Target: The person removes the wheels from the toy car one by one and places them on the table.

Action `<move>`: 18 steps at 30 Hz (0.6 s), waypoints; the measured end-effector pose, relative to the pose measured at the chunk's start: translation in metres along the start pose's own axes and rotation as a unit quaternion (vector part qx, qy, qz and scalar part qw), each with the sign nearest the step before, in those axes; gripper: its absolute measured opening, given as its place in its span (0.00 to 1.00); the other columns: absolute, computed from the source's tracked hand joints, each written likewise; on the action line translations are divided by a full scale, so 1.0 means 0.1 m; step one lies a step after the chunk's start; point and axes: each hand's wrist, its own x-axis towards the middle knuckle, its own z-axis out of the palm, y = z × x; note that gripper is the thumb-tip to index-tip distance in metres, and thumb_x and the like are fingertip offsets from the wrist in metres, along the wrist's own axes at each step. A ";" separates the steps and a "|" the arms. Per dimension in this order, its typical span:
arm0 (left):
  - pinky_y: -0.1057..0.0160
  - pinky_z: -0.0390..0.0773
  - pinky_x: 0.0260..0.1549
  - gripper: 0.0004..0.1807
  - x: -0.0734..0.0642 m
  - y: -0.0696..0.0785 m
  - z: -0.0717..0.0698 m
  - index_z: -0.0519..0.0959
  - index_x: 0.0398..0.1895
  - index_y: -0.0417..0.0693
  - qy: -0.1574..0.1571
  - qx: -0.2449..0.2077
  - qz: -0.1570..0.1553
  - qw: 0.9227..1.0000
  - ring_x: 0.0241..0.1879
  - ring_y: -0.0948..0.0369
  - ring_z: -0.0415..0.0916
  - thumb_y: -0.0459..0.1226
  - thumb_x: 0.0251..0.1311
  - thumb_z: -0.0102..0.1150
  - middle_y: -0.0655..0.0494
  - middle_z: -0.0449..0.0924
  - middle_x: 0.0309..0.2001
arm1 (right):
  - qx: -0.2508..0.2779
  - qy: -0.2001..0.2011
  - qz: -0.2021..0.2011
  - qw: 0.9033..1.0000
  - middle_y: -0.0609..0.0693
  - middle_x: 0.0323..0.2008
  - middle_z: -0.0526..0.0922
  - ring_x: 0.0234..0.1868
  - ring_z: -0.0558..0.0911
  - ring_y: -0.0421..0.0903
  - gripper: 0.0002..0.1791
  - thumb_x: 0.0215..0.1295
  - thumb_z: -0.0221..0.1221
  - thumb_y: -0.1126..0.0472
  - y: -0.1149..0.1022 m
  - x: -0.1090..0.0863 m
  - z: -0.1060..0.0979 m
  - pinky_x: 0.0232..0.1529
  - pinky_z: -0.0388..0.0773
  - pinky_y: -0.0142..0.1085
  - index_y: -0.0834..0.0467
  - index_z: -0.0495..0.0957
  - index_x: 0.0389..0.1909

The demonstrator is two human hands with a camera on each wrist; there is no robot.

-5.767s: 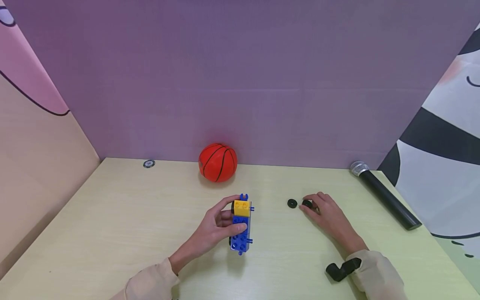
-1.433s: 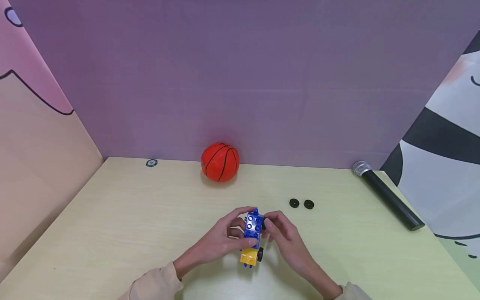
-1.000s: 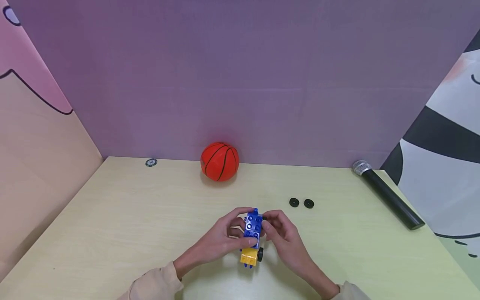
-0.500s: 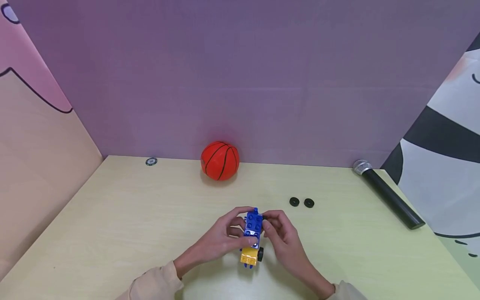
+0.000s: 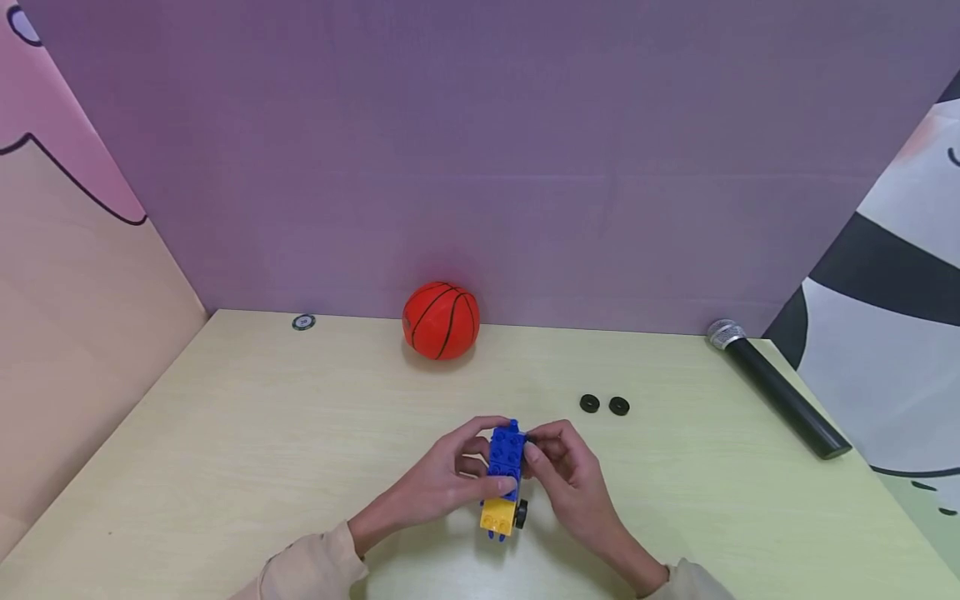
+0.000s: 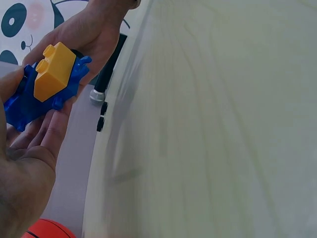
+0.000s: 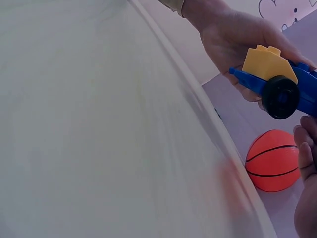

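My left hand [image 5: 438, 483] grips a blue and yellow toy brick car [image 5: 506, 450] above the table, thumb across its top, yellow end toward me. A black wheel [image 5: 521, 513] sits on its near right side. At the far right side, my right hand [image 5: 577, 487] pinches a small black piece between thumb and forefinger; the fingers hide most of it. In the left wrist view, a bare blue peg [image 6: 58, 103] sticks out below the yellow brick [image 6: 55, 72]. Two loose black wheels, one left [image 5: 589, 403] and one right [image 5: 618, 406], lie flat beyond the right hand.
A small red basketball [image 5: 441, 321] stands at the table's back edge. Left of it lies a round chip [image 5: 303, 322]. A black microphone [image 5: 783, 400] lies along the right edge. A purple panel [image 5: 480, 167] rises behind the pale table [image 5: 225, 433].
Since the oldest frame, the car has been turned end for end, and my right hand has left the loose wheels for the car's side. Over the last second both hands stay nearly still.
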 end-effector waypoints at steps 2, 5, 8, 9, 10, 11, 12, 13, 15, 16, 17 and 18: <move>0.59 0.82 0.53 0.34 0.00 0.00 0.00 0.64 0.75 0.46 -0.003 -0.002 -0.005 1.000 0.43 0.56 0.85 0.39 0.70 0.66 0.50 0.80 0.42 | -0.002 0.000 -0.004 1.000 0.47 0.37 0.85 0.35 0.82 0.43 0.06 0.78 0.49 0.75 0.00 0.00 -0.01 0.42 0.83 0.33 0.70 0.69 0.51; 0.60 0.82 0.53 0.35 0.01 -0.01 0.00 0.63 0.76 0.45 -0.007 -0.005 -0.013 1.000 0.45 0.56 0.85 0.39 0.70 0.65 0.50 0.81 0.44 | -0.001 0.002 -0.011 1.000 0.46 0.37 0.84 0.35 0.81 0.42 0.06 0.76 0.50 0.76 0.01 0.00 -0.01 0.40 0.82 0.33 0.69 0.70 0.50; 0.59 0.82 0.53 0.35 0.01 -0.01 0.00 0.63 0.76 0.45 -0.010 -0.010 -0.015 1.000 0.46 0.55 0.85 0.39 0.70 0.65 0.49 0.81 0.45 | 0.003 0.002 -0.024 1.000 0.47 0.37 0.83 0.35 0.80 0.42 0.07 0.75 0.51 0.78 0.01 0.00 0.00 0.39 0.82 0.32 0.69 0.70 0.49; 0.59 0.82 0.53 0.35 0.01 -0.01 0.00 0.63 0.76 0.45 -0.010 -0.012 -0.015 1.000 0.46 0.55 0.85 0.39 0.70 0.65 0.49 0.81 0.46 | 0.003 0.001 -0.030 1.000 0.47 0.37 0.83 0.35 0.80 0.42 0.07 0.74 0.51 0.78 0.01 0.01 0.00 0.38 0.81 0.31 0.69 0.70 0.48; 0.58 0.82 0.53 0.35 0.00 -0.01 0.00 0.63 0.76 0.45 -0.011 -0.012 -0.014 1.000 0.46 0.55 0.85 0.39 0.70 0.65 0.49 0.81 0.46 | 0.004 0.001 -0.035 0.999 0.47 0.37 0.82 0.35 0.80 0.42 0.07 0.74 0.51 0.79 0.01 0.01 0.00 0.38 0.81 0.31 0.69 0.70 0.48; 0.58 0.82 0.52 0.35 0.00 -0.01 0.00 0.63 0.76 0.45 -0.012 -0.013 -0.012 1.000 0.46 0.55 0.85 0.39 0.70 0.65 0.49 0.81 0.46 | 0.003 0.000 -0.041 0.999 0.47 0.37 0.82 0.34 0.80 0.43 0.07 0.73 0.51 0.79 0.01 0.01 0.00 0.38 0.80 0.30 0.69 0.70 0.48; 0.58 0.83 0.52 0.35 0.00 -0.01 0.00 0.63 0.76 0.45 -0.013 -0.014 -0.011 1.000 0.45 0.55 0.85 0.38 0.70 0.65 0.49 0.81 0.46 | 0.004 -0.001 -0.046 0.999 0.47 0.37 0.82 0.34 0.79 0.43 0.08 0.73 0.51 0.80 0.01 0.02 0.00 0.37 0.80 0.30 0.69 0.70 0.47; 0.58 0.83 0.52 0.35 0.00 -0.01 0.01 0.63 0.76 0.45 -0.013 -0.014 -0.010 1.000 0.45 0.55 0.85 0.38 0.70 0.65 0.49 0.81 0.46 | 0.003 -0.001 -0.050 0.999 0.47 0.37 0.81 0.34 0.79 0.44 0.08 0.73 0.51 0.80 0.01 0.02 0.00 0.37 0.79 0.30 0.69 0.70 0.47; 0.58 0.83 0.52 0.35 0.00 -0.02 0.01 0.63 0.76 0.45 -0.015 -0.016 -0.008 1.000 0.45 0.55 0.85 0.38 0.70 0.65 0.49 0.81 0.46 | 0.001 -0.001 -0.056 0.998 0.47 0.38 0.81 0.34 0.79 0.45 0.08 0.72 0.51 0.81 0.02 0.02 0.00 0.37 0.78 0.29 0.68 0.70 0.47; 0.58 0.83 0.51 0.35 0.00 -0.02 0.01 0.63 0.76 0.45 -0.016 -0.016 -0.007 1.000 0.45 0.56 0.85 0.38 0.70 0.65 0.49 0.81 0.46 | -0.001 -0.001 -0.057 0.998 0.47 0.38 0.81 0.34 0.79 0.44 0.09 0.72 0.51 0.81 0.02 0.02 0.00 0.36 0.78 0.29 0.68 0.70 0.46; 0.58 0.83 0.51 0.35 0.00 -0.02 0.02 0.63 0.76 0.45 -0.016 -0.015 -0.007 1.000 0.45 0.56 0.85 0.38 0.70 0.66 0.49 0.81 0.46 | -0.003 -0.001 -0.059 0.998 0.47 0.38 0.80 0.34 0.79 0.44 0.09 0.71 0.51 0.81 0.02 0.02 0.00 0.37 0.77 0.29 0.68 0.70 0.46; 0.58 0.83 0.52 0.35 0.00 -0.02 0.02 0.63 0.76 0.45 -0.016 -0.014 -0.005 1.000 0.45 0.56 0.85 0.38 0.70 0.66 0.50 0.81 0.46 | -0.006 -0.001 -0.060 0.998 0.47 0.38 0.80 0.34 0.78 0.44 0.09 0.71 0.51 0.81 0.02 0.02 0.00 0.37 0.77 0.29 0.68 0.70 0.46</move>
